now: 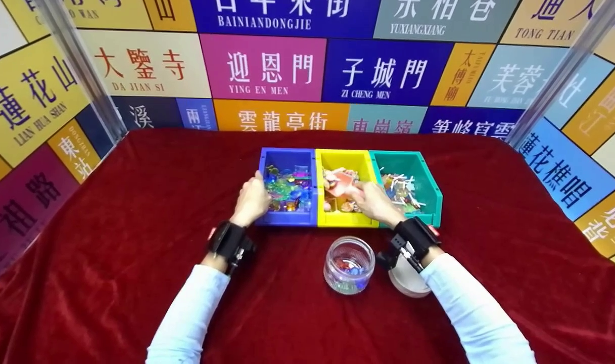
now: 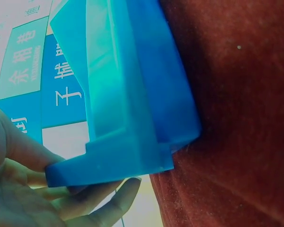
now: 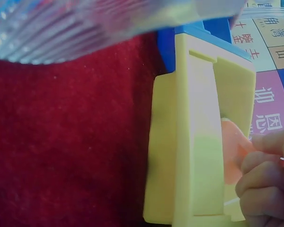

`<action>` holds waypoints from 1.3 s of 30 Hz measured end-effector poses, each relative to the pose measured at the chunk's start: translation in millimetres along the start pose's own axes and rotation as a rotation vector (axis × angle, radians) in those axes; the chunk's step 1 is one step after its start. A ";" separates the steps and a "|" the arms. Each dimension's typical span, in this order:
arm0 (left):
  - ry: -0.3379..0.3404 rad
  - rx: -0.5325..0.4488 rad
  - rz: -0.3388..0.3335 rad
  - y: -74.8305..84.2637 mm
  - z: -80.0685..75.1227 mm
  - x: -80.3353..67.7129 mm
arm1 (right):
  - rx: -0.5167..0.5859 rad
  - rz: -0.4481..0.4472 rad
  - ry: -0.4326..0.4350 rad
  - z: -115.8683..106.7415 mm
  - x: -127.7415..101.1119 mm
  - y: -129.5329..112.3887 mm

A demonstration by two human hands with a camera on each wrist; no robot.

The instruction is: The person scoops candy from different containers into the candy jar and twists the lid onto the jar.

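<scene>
My left hand (image 1: pixel 253 200) grips the left side wall of the blue bin (image 1: pixel 288 218); in the left wrist view the thumb lies on one side of its rim and fingers on the other. Inside that bin are colourful translucent trinkets (image 1: pixel 287 187). My right hand (image 1: pixel 377 203) holds a small pink-orange scoop (image 1: pixel 340 183) by its handle, with the blade down in the yellow bin (image 1: pixel 345 220). Shell-like pieces (image 1: pixel 348 206) lie around the blade. In the right wrist view, curled fingers wrap the handle of the scoop (image 3: pixel 231 149).
Right of the yellow bin stands a green bin (image 1: pixel 431 202) with white sticks and small bits. Nearer me, a ribbed clear jar (image 1: pixel 348 283) contains some colourful pieces. A round whitish lid (image 1: pixel 407 283) lies partly under my right wrist. Red velvet cloth (image 1: pixel 160 202) covers the table.
</scene>
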State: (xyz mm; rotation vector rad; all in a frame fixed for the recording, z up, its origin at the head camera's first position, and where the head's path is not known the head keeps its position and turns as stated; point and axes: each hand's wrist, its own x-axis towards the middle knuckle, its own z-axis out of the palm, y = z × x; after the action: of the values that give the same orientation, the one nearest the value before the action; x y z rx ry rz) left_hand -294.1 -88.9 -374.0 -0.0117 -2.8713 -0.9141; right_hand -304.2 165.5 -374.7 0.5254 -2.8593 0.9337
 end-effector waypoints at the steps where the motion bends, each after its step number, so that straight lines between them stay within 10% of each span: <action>1: -0.001 -0.001 0.002 0.1 -0.2 0.1 | 0.013 0.010 0.010 0.2 0.0 0.5; 26: 0.022 0.002 0.036 -0.8 -0.5 -1.8 | 0.218 0.061 0.108 2.1 -14.1 10.3; 39: 0.014 -0.022 0.042 -2.7 -0.7 -2.0 | 0.524 0.140 0.027 -4.5 -25.9 15.0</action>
State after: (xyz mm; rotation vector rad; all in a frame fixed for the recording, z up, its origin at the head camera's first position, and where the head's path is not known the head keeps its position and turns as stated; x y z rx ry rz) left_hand -292.2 -91.5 -375.3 -0.0670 -2.8370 -0.9344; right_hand -285.3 187.1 -384.3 0.3429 -2.6368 1.7131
